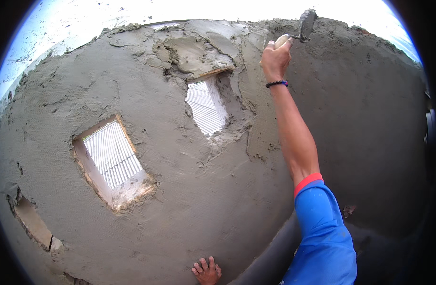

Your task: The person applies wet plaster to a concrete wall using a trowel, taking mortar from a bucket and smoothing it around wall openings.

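**Trowel raised to the top of the wet plastered wall**

Your right hand (275,59) is stretched high above you, fingers clenched around the pale handle of a trowel (303,24). The trowel's grey blade stands up at the upper edge of the wall (189,204), against the bright sky, just beside a patch of rough fresh mortar. A dark beaded bracelet (276,83) circles your right wrist, and your arm runs down into a blue sleeve (322,237) with a red cuff.

Your left hand (207,271) is at the bottom of the view, open, with fingers spread and pressed flat against the grey plaster low on the wall; it grasps nothing.

The wall is covered in wet grey render, rough and scored in places. Three rectangular vent openings break it: one (206,107) near the top centre, to the left of your raised forearm, with thick mortar heaped just above it; a larger one (114,159) lower and to the left, showing a ribbed white sheet behind it; and a third (32,221) at the far lower left edge, seen only at a slant
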Action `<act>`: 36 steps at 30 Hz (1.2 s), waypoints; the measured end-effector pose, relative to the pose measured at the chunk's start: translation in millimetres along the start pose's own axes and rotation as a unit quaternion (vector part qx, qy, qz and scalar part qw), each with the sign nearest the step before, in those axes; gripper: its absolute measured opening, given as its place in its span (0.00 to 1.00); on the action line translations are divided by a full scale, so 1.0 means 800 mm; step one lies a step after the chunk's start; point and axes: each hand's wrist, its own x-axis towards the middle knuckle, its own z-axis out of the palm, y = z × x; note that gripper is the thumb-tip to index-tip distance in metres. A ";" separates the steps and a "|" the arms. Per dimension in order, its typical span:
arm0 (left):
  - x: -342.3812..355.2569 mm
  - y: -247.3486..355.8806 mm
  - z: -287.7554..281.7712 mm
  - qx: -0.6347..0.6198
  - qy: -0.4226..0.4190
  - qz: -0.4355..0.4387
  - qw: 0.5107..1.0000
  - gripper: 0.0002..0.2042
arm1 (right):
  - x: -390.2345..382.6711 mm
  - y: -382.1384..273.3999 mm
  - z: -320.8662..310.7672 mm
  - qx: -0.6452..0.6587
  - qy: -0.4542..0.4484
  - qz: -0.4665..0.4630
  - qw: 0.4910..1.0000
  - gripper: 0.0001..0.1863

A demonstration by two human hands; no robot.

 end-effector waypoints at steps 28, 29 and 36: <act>-0.002 -0.010 0.004 -0.008 -0.030 0.004 1.000 0.35 | -0.003 0.142 -0.045 0.308 -0.392 0.405 0.767 0.23; 0.000 -0.010 0.003 -0.001 -0.033 0.007 0.999 0.35 | -0.003 0.135 -0.038 0.302 -0.410 0.385 0.769 0.23; 0.001 -0.011 0.003 0.002 -0.030 0.004 1.000 0.34 | -0.006 0.114 -0.038 0.235 -0.503 0.286 0.781 0.24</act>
